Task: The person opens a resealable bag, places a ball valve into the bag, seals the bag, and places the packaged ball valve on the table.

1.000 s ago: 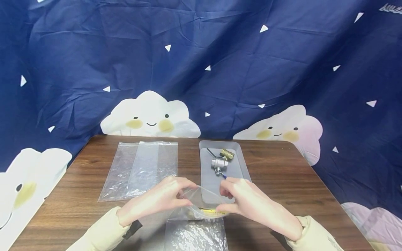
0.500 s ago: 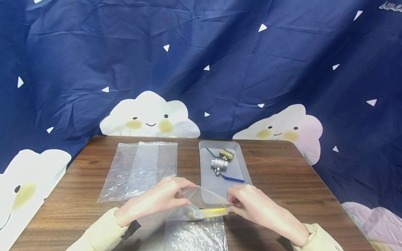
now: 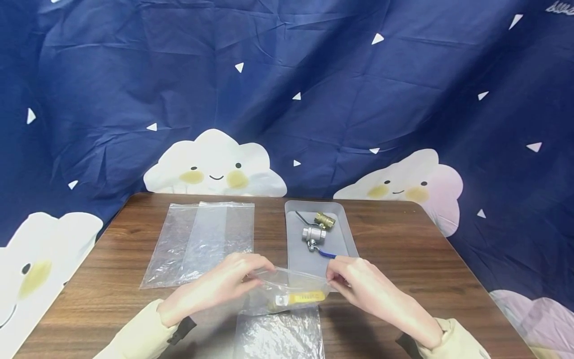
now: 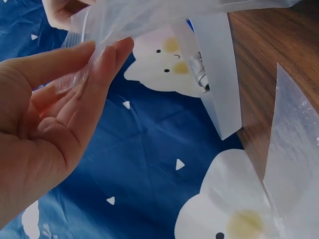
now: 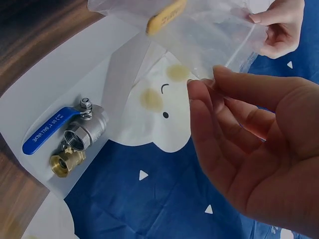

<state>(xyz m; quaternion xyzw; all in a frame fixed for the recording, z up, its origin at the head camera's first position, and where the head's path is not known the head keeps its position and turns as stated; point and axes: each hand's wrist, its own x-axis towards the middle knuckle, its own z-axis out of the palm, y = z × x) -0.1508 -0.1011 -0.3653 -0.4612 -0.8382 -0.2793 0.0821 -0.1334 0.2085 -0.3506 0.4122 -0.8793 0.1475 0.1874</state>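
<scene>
A clear zip bag (image 3: 296, 280) is held up between both hands near the front of the table. Inside it lies a valve with a yellow lever handle (image 3: 307, 297); its body is blurred by the plastic. My left hand (image 3: 224, 281) pinches the bag's top left corner between thumb and fingers. At the opposite corner, my right hand (image 3: 365, 284) pinches the edge, thumb against index finger, as the right wrist view shows. The bag's mouth stretches between the two grips, its sides close together.
Beyond the bag, a grey tray (image 3: 293, 257) holds a steel ball valve (image 3: 313, 234) with a blue lever and a brass valve (image 3: 325, 220). Overlapping clear bags (image 3: 202, 239) lie at the left. Another flat bag (image 3: 280, 334) lies on the wooden table (image 3: 399, 244) below the hands.
My right hand has moved slightly right, its fingers closing on the bag's corner. The gaping mouth has narrowed, and the yellow handle now shows its broad side. The left hand has shifted slightly left.
</scene>
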